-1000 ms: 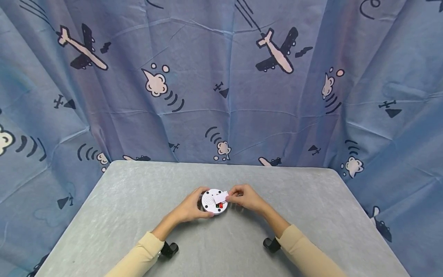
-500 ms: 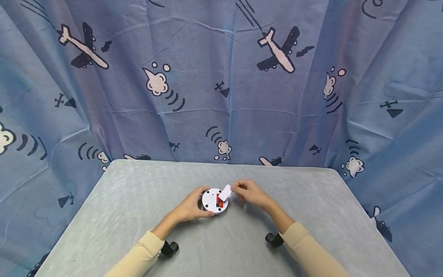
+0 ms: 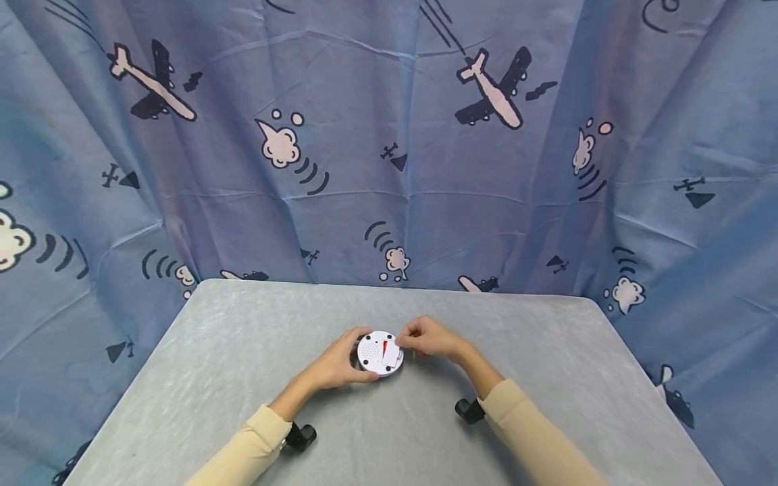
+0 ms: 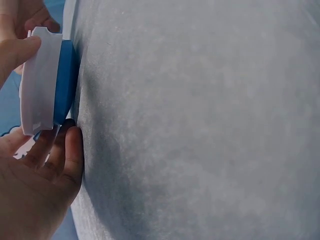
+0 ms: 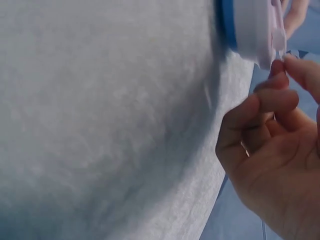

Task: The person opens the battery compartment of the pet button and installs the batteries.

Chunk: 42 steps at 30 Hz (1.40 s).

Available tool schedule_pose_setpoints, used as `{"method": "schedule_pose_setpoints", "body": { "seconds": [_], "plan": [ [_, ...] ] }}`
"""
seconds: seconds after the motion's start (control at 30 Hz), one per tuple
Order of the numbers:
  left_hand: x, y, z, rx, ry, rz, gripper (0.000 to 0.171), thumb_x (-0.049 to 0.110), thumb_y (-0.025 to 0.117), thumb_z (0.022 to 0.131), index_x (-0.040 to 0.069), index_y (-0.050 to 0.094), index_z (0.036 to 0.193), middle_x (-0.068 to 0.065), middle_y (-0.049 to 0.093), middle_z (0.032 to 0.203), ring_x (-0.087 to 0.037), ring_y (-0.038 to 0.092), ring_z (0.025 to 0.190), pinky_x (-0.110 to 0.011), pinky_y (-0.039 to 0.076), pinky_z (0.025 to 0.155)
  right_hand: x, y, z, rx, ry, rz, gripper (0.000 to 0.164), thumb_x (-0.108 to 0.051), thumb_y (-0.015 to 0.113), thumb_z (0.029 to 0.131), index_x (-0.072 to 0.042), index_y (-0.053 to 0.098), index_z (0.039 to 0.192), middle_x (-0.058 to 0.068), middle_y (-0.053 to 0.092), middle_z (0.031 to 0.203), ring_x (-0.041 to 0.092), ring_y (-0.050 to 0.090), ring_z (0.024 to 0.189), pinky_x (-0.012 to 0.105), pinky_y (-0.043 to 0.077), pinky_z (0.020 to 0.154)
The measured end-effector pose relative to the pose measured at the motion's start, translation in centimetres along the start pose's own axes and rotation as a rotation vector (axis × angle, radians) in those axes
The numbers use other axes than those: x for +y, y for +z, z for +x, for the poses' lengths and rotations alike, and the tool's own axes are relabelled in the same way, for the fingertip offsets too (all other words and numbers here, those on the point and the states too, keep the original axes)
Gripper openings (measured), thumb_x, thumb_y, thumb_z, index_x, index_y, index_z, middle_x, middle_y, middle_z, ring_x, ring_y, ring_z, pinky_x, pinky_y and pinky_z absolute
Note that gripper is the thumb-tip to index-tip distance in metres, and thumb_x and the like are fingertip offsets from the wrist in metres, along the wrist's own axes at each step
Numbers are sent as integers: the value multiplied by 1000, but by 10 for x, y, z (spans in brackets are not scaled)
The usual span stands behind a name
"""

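A round white device [image 3: 370, 352] with speaker holes and dark feet faces up on the table. My left hand [image 3: 337, 361] grips its left side, thumb at the near edge and fingers at the far edge. The left wrist view shows its white rim [image 4: 40, 85] above a blue part [image 4: 64, 82]. A white battery cover [image 3: 392, 354] lies slightly askew over the battery compartment. Beside it shows a narrow strip of a red battery [image 3: 385, 347]. My right hand [image 3: 428, 337] pinches the cover's upper right end between thumb and index finger, its other fingers curled.
The pale grey table [image 3: 486, 378] extends around both hands. Behind it hangs a blue curtain [image 3: 340, 223] printed with airplanes. Dark wrist-camera mounts [image 3: 300, 437] stick out below the forearms.
Half a second ago the cover was lifted toward the upper right, exposing the red batteries. Now it has come down and left, hiding most of them. The left hand keeps its grip.
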<state>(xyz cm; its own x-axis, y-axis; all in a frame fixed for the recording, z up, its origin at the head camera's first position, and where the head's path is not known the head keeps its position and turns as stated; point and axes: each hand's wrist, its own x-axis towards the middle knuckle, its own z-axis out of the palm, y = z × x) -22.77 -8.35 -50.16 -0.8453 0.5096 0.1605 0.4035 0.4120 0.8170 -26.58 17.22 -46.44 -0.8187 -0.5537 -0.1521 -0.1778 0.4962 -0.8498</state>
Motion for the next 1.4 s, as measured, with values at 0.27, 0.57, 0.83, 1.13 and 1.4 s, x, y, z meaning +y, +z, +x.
{"method": "schedule_pose_setpoints", "body": {
  "seconds": [0.27,0.57,0.83,1.13,1.4],
  "plan": [
    [2,0,0,-3,-9,3,86,23,90,77,-5,43,145,-19,51,139,-33,55,122,-49,41,104,0,11,1,129,-63,-77,17,-14,70,96,-3,72,83,0,57,69,10,46,58,25,39,53],
    [2,1,0,0,2,25,86,24,89,78,-6,44,144,-19,51,138,-33,55,121,-49,43,103,-4,17,2,181,-146,-186,16,-6,73,91,-4,68,76,-4,57,69,9,46,59,24,38,52],
    [1,1,0,-14,-3,-3,86,23,89,79,-6,43,145,-18,50,139,-31,56,121,-47,43,102,4,10,-5,123,-195,-80,18,-13,79,90,-2,68,99,6,60,79,15,49,66,25,40,57],
    [-2,0,-1,-5,14,-23,84,21,90,78,-6,44,143,-19,52,136,-31,57,118,-48,44,100,11,16,-11,39,-221,-17,51,-10,89,79,-3,64,122,22,58,90,16,45,59,23,39,51],
    [1,-1,-2,-2,19,-5,83,23,89,78,-5,45,142,-17,53,135,-31,58,117,-47,45,99,11,17,-10,54,-215,-36,42,-12,88,81,-4,66,117,15,57,87,12,44,58,23,39,49]
  ]
}}
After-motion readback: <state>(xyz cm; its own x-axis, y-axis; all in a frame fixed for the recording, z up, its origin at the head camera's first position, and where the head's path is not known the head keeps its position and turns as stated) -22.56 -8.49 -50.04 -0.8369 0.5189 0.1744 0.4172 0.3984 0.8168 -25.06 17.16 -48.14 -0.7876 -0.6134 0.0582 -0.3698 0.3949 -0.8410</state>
